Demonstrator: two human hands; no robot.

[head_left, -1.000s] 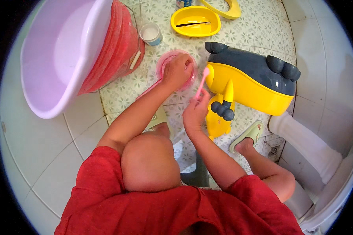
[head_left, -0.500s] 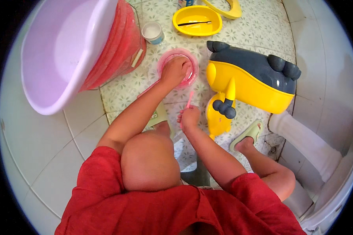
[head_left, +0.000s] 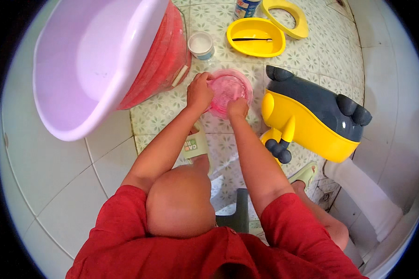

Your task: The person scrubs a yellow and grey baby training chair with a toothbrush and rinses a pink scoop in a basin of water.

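On the patterned floor stands a round pink dipper (head_left: 226,88) of see-through plastic, with water in it. My left hand (head_left: 200,93) grips its left rim, fingers closed. Inside its near right side is my right hand (head_left: 238,108), closed around a slim pink toothbrush that showed plainly half a second ago; the hand and dipper now mostly hide it. To the right, a yellow and dark grey child's potty (head_left: 312,109) lies on its side. A yellow flat part (head_left: 271,136) shows beneath it, partly covered.
A lilac basin (head_left: 56,83) rests tilted by a red bucket (head_left: 158,65) at left. Beyond the dipper are a white-lidless jar (head_left: 201,44), a yellow bowl (head_left: 246,28) holding a black toothbrush (head_left: 251,40), a yellow ring seat (head_left: 300,28) and a blue-white can (head_left: 246,8). A white pipe (head_left: 358,186) runs at right.
My right hand has moved forward with the pink toothbrush into the dipper. My left hand has shifted from inside the dipper to its left rim. The whole view has moved slightly.
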